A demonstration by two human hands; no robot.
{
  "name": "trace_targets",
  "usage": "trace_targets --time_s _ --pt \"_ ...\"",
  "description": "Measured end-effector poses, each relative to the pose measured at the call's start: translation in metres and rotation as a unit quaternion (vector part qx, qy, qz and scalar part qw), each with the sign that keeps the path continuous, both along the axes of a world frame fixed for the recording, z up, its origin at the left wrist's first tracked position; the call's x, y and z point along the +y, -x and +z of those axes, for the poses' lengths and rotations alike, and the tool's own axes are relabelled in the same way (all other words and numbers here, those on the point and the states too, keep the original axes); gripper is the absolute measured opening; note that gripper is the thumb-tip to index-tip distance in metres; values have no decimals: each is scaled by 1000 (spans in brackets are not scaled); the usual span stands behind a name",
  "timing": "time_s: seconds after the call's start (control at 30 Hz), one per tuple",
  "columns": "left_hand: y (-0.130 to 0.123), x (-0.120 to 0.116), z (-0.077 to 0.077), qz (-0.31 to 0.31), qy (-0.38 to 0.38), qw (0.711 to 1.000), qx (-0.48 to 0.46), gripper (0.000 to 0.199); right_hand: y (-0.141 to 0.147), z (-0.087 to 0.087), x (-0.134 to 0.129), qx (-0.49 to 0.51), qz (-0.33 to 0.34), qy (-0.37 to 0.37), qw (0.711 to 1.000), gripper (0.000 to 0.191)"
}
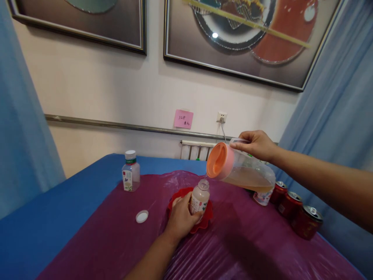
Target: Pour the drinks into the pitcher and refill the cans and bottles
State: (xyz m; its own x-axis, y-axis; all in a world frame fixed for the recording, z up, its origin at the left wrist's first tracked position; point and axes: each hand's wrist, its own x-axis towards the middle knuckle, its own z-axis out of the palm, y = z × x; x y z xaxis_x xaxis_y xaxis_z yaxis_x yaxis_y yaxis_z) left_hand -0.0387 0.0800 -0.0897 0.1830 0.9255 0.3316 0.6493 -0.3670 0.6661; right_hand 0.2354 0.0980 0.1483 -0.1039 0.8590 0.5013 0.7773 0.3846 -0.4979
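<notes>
My left hand (182, 218) is wrapped round a clear labelled bottle (200, 197), which has no cap and stands upright over a red scalloped dish (206, 221). With my right hand (256, 144) I grip the handle of a clear pitcher (247, 175) holding pale brown liquid. The pitcher is tipped to the left, its orange and pink lid (220, 160) just above the bottle's mouth. A thin stream seems to run between them. On the cloth to the left lies a white cap (142, 216).
A capped bottle (131, 173) stands at the back left. Several red cans (307, 222) line the right side, near a patterned container (263, 197) behind the pitcher. Purple plastic sheeting (116, 241) covers much of the blue table (35, 217). Blue curtains hang on both sides.
</notes>
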Motion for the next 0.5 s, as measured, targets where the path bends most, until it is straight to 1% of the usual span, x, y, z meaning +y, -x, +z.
trace_targets --time_s 0.27,0.5 --pt "0 0 1 5 14 1000 7 65 -1 1 -1 -10 -2 -8 1000 64" --pt "0 -1 3 -2 13 1000 3 61 -1 1 -1 -8 1 -6 1000 65"
